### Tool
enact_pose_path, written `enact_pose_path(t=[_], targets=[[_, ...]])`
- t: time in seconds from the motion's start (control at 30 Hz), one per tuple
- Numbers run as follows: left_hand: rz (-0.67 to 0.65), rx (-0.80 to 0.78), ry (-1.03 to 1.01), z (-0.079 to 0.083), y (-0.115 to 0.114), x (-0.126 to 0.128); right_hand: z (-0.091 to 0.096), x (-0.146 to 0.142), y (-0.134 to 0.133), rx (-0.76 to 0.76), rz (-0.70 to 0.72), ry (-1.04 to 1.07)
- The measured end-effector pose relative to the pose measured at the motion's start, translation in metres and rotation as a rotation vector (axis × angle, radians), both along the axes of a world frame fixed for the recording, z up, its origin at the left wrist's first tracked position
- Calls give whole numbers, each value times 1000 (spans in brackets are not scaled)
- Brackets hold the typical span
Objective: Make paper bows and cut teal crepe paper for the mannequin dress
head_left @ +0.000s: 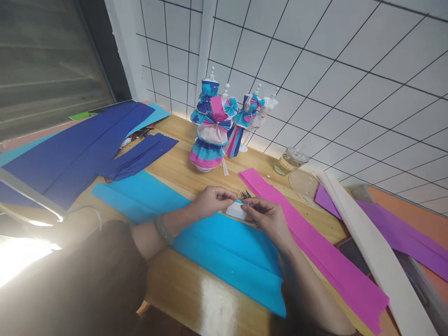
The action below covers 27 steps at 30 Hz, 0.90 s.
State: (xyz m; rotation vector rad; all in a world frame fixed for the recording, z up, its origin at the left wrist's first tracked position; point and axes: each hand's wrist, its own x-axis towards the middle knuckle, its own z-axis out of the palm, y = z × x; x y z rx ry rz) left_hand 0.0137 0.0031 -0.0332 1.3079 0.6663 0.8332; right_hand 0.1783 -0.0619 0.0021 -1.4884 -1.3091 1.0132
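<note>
Between my two hands is a small white paper piece (pixel 236 210) with a blue strip along its top edge. My left hand (pixel 217 198), with a bangle on the wrist, pinches its left upper corner. At the right upper corner, the thumb and fingers of my right hand (pixel 266 212) are closed on it. Just behind the piece, dark scissors (pixel 246 194) show in part. Under my forearms lies a large sheet of bright blue crepe paper (pixel 224 254), and a long pink crepe strip (pixel 315 238) runs past my right hand.
Several small dress forms in paper dresses (pixel 210 130) stand at the back by the tiled wall. A glass cup (pixel 291 161) is right of them. Dark blue paper (pixel 91 144) covers the left; white (pixel 371 242) and purple strips (pixel 402 233) lie right. A bright lamp (pixel 24 254) glares lower left.
</note>
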Motion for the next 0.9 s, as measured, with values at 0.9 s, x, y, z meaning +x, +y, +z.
enact_pose_path(t=[0.9], targets=[[38,56,60,3,1,-1,4,1,-1,37,50,-104]])
